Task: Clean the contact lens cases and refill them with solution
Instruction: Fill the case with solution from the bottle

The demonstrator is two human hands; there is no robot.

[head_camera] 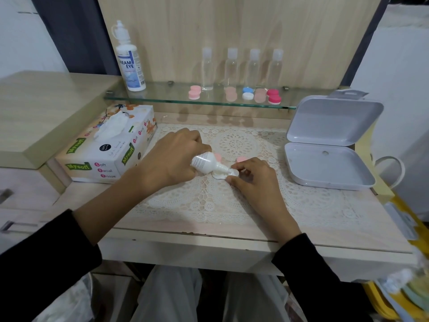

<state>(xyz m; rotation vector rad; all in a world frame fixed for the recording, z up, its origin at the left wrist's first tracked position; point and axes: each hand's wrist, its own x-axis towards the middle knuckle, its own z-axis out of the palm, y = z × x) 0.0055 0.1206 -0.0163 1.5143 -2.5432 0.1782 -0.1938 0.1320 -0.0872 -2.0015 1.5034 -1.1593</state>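
Note:
My left hand [173,156] grips a small white solution bottle [207,161], tipped with its nozzle down toward an open white lens case [220,175] on the lace mat [209,203]. My right hand [251,176] pinches the right end of that case. Two pink caps [241,159] lie just behind the hands, one partly hidden by the bottle. On the glass shelf [162,98] stand a large solution bottle [130,63] and several closed lens cases: pink [194,92], peach [231,94], blue and white [248,93], red [274,96].
Several clear empty bottles [231,68] line the back of the shelf. A tissue box [109,145] sits left of the mat. An open grey plastic box [329,145] stands at the right. The desk's front edge lies near my sleeves.

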